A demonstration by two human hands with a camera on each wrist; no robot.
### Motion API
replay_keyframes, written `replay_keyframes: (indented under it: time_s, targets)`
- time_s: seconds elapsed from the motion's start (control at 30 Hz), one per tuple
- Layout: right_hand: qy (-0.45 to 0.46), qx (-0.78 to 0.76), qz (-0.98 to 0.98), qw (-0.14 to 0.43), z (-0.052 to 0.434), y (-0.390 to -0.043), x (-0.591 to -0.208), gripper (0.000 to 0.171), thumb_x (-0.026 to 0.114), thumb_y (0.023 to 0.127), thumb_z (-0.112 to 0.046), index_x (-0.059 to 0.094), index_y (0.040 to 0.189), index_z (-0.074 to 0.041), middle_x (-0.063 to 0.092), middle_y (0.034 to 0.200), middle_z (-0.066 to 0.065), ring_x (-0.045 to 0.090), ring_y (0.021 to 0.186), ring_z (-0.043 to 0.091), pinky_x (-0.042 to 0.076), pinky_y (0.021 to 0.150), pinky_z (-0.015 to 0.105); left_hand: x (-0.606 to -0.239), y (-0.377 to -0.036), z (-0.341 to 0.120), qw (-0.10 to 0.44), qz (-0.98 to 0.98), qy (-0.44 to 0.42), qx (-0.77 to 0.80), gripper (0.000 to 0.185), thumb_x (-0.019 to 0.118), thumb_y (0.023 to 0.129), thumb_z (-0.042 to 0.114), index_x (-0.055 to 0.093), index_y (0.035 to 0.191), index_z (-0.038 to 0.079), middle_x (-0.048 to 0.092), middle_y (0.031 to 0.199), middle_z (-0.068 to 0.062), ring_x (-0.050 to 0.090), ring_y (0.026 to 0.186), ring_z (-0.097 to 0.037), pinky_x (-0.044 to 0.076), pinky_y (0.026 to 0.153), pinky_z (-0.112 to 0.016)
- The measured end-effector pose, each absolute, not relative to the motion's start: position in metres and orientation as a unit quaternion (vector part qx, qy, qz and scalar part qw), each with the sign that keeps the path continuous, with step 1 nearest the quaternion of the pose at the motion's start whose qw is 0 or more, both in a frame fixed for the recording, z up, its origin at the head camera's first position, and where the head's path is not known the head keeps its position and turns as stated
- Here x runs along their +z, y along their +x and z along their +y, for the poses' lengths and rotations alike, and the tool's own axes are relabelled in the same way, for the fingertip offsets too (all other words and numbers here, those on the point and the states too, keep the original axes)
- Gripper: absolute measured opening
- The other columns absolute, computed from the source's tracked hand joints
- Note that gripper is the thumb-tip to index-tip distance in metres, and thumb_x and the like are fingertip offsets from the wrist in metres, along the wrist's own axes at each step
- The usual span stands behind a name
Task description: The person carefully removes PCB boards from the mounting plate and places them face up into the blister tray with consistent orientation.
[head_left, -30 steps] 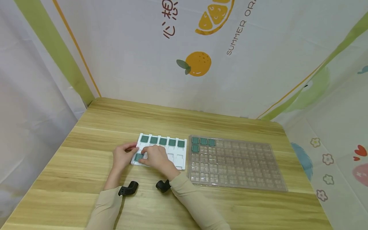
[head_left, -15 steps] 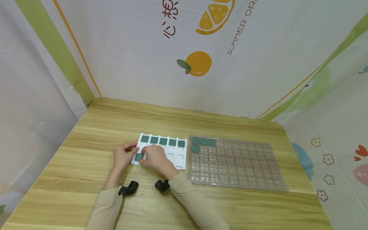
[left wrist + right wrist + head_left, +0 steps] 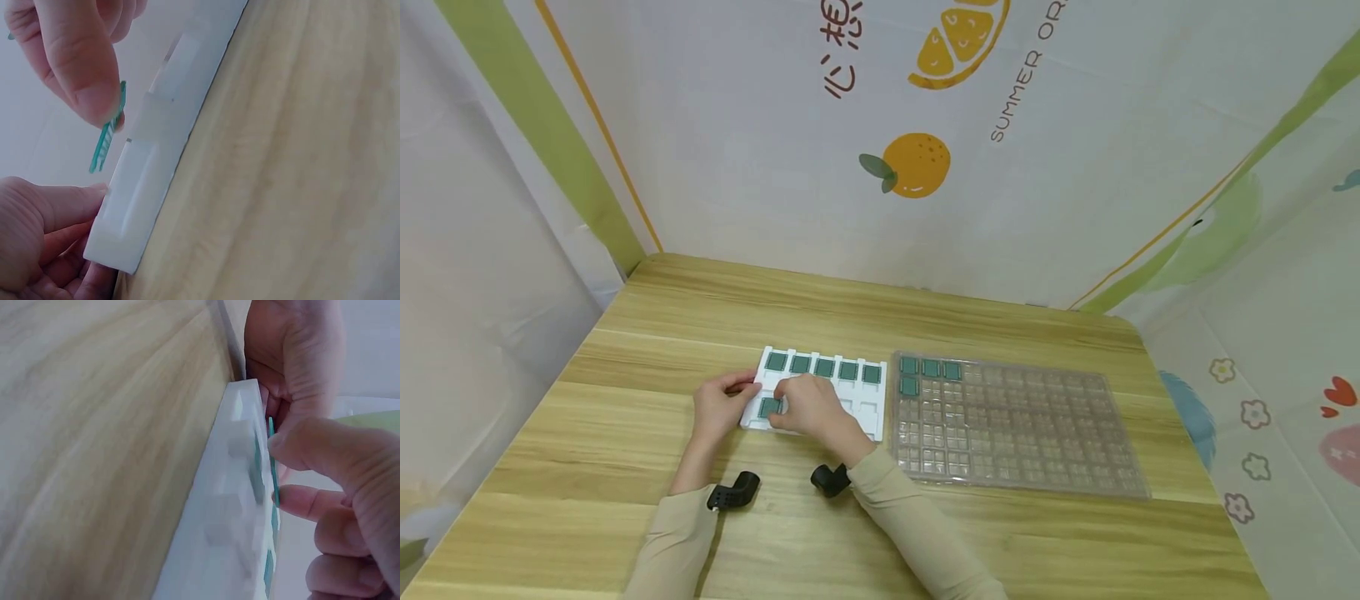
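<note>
On the wooden bench (image 3: 625, 450) lies a white tray (image 3: 868, 414); the right hand (image 3: 805, 406) has a green chip (image 3: 107, 136) pinched in its grip, tilted over the tray's near-left pocket. The left hand (image 3: 718, 408) grips the tray's left corner, fingers curled. A clear blister tray (image 3: 1045, 442) lies just right of it, and since a second ago the right hand has barely shifted.

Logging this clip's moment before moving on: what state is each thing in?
White tray: flat on the table, back row of five pockets filled, some front pockets empty.
Green chip: tilted, pinched above the tray's near-left pocket.
Right hand: pinches the green chip.
Left hand: holds the white tray's left end.
Clear tray: flat, four chips in its far-left corner.
</note>
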State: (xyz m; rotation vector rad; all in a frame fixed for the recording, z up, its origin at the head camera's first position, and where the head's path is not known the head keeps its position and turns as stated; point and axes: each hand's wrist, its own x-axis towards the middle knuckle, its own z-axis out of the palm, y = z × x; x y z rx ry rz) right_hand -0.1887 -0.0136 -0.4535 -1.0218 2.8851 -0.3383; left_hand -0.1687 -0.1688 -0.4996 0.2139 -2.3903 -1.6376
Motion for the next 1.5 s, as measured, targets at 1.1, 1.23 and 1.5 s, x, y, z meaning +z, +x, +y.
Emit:
replay_keyframes:
  time_s: [1.1, 1.23, 1.5]
  targets:
    - [-0.348, -0.164, 0.923, 0.004, 0.062, -0.209, -0.450, 0.023, 0.072, 0.081, -0.028, 0.072, 0.098, -0.012, 0.032, 0.046, -0.011, 0.017, 0.043, 0.003, 0.018, 0.042, 0.018, -0.502, -0.172, -0.166, 0.109, -0.829, 0.102, -0.539, 0.021, 0.067, 0.082, -0.002, 0.068, 0.102, -0.009, 0.067, 0.090, -0.025, 0.051, 0.065, 0.008, 0.041, 0.059, -0.007]
    - [-0.343, -0.166, 0.924, 0.002, 0.070, -0.210, -0.449, 0.023, 0.072, 0.081, -0.028, 0.072, 0.097, -0.011, 0.033, 0.048, -0.012, 0.019, 0.043, 0.003, 0.017, 0.041, 0.016, -0.503, -0.171, -0.167, 0.109, -0.829, 0.100, -0.540, 0.021, 0.067, 0.082, -0.002, 0.068, 0.102, -0.010, 0.067, 0.090, -0.025, 0.050, 0.064, 0.010, 0.041, 0.059, -0.007]
    - [-0.298, -0.187, 0.936, 0.013, 0.090, -0.208, -0.445, 0.023, 0.073, 0.080, -0.027, 0.071, 0.096, -0.011, 0.032, 0.050, -0.010, 0.025, 0.045, 0.004, 0.019, 0.042, 0.017, -0.503, -0.172, -0.167, 0.109, -0.829, 0.104, -0.538, 0.021, 0.067, 0.082, -0.001, 0.068, 0.101, -0.009, 0.067, 0.089, -0.025, 0.050, 0.064, 0.010, 0.041, 0.059, -0.008]
